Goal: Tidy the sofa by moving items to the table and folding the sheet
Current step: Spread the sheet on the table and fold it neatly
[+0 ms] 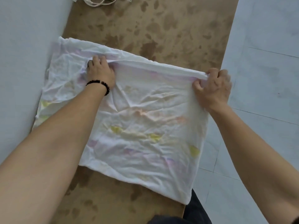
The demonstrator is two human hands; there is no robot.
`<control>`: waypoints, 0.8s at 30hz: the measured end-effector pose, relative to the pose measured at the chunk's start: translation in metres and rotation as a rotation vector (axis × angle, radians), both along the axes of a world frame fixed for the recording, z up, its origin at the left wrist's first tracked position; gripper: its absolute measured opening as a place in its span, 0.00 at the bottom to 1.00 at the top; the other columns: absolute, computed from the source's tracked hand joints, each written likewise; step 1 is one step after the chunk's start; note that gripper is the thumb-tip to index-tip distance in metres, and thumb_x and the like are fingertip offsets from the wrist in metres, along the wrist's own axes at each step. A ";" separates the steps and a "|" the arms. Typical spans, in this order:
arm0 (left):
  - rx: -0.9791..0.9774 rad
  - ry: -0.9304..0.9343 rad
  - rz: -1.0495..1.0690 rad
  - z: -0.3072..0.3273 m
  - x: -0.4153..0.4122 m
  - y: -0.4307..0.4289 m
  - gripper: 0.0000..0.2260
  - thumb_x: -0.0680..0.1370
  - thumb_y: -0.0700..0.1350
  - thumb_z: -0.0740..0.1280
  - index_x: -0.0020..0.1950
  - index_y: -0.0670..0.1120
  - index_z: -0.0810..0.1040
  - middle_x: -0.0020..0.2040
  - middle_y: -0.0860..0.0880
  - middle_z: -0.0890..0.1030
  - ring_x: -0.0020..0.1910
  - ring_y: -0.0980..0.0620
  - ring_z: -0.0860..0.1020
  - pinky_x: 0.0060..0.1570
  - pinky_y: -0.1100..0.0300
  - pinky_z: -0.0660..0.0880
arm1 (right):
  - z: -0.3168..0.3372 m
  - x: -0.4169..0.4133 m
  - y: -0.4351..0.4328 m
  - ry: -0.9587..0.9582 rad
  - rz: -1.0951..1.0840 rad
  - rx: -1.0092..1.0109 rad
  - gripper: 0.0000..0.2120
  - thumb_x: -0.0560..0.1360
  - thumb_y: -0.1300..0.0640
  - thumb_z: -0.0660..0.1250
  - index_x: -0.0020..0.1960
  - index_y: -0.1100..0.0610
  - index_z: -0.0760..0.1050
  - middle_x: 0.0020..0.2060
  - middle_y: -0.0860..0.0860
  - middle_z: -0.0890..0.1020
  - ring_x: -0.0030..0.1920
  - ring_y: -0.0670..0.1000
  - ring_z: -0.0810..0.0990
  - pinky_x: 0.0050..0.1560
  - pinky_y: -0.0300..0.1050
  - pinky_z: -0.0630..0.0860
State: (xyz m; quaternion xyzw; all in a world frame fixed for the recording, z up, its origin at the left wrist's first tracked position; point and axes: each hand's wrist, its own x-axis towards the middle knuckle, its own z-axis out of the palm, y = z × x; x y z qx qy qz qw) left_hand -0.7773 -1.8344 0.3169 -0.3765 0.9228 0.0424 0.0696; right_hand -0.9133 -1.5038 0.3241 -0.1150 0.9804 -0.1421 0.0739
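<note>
Here, head view: A person leaned over a sofa seat (178, 29), both bare forearms reaching up the frame from the lower corners.
Sheet: The white sheet (142, 126), creased and faintly printed in yellow, pink and purple, lay folded into a rough square across the middle of the frame, on the brown, blotch-patterned seat. Its left side ran up against the pale surface (24, 46) at the frame's left, and its lower right corner reached past the seat's edge.
Top edge: A folded band of the cloth stretched taut and slightly raised between the two hands, slanting from centre left down to centre right.
Left hand: The left hand (100, 70), left of centre in the upper half, had its fingers curled down into the cloth, bunching it at that end of the band. A dark beaded bracelet (100, 84) circled the wrist.
Right hand: The right hand (213, 88), at centre right, gripped the sheet's upper right corner, fingers wrapped over the band and the thumb on the cloth below it.
Hands: They were well apart, each clamped on the sheet.
Cord: A pale cord (98, 1) lay looped on the seat at the top edge, left of centre, partly cropped and well apart from the sheet.
Floor: Pale floor tiles (267, 78) filled the right side of the frame.
Clothing: Dark clothing (194, 212) showed at the bottom edge, below the sheet's lower right corner.
</note>
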 end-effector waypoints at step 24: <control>0.082 0.321 0.468 0.027 0.242 -0.029 0.21 0.80 0.46 0.62 0.73 0.43 0.67 0.65 0.42 0.72 0.57 0.40 0.76 0.52 0.49 0.74 | 0.011 0.133 -0.255 0.072 0.900 -0.152 0.30 0.75 0.70 0.60 0.74 0.52 0.66 0.73 0.58 0.66 0.63 0.61 0.74 0.38 0.47 0.68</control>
